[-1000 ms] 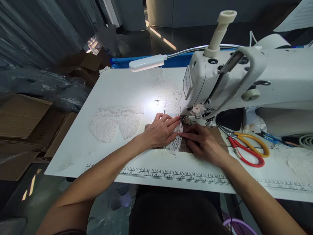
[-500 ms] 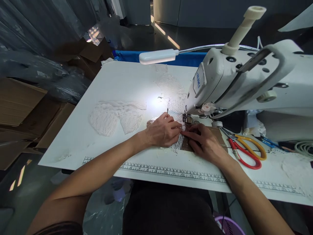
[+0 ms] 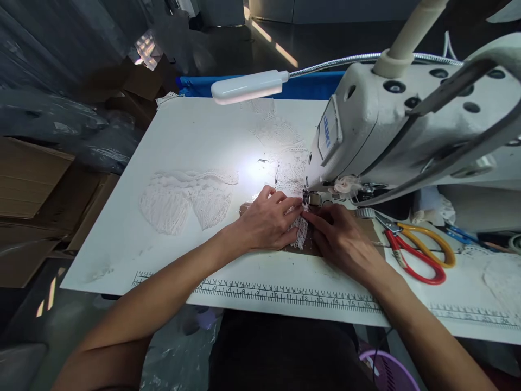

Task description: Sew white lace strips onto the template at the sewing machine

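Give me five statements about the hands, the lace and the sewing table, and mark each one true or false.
1. Both hands, left hand and right hand, rest flat on the lace strip just in front of the presser foot. True.
2. The right hand holds the scissors. False: they lie on the table, to the right of that hand.
3. The lamp is lit over the table. True.
4. The loose lace pieces lie to the right of the sewing machine. False: they lie to the left of the hands.
5. A printed ruler runs along the table's near edge. True.
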`<control>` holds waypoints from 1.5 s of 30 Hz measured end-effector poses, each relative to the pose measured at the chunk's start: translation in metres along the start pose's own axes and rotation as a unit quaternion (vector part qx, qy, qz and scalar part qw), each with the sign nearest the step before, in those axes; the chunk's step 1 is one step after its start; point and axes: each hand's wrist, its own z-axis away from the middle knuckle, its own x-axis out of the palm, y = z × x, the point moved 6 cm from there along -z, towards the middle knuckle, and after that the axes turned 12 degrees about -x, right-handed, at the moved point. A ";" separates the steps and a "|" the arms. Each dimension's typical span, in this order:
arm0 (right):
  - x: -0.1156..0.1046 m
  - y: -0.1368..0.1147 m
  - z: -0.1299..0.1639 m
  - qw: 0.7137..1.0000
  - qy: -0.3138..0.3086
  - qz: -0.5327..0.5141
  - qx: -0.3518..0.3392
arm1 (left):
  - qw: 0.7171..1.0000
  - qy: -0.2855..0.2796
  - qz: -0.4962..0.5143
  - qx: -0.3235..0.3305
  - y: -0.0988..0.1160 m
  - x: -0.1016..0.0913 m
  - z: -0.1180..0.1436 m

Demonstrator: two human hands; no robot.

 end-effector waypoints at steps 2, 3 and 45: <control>0.000 -0.001 -0.002 1.000 -0.004 0.019 0.005 | 1.000 0.002 -0.011 -0.008 0.000 0.001 -0.001; 0.000 -0.001 -0.004 1.000 -0.005 0.025 0.008 | 1.000 0.003 -0.017 -0.012 0.000 0.001 -0.002; -0.012 0.010 -0.009 0.973 -0.022 -0.228 0.006 | 0.975 -0.019 0.219 -0.025 -0.011 -0.005 0.001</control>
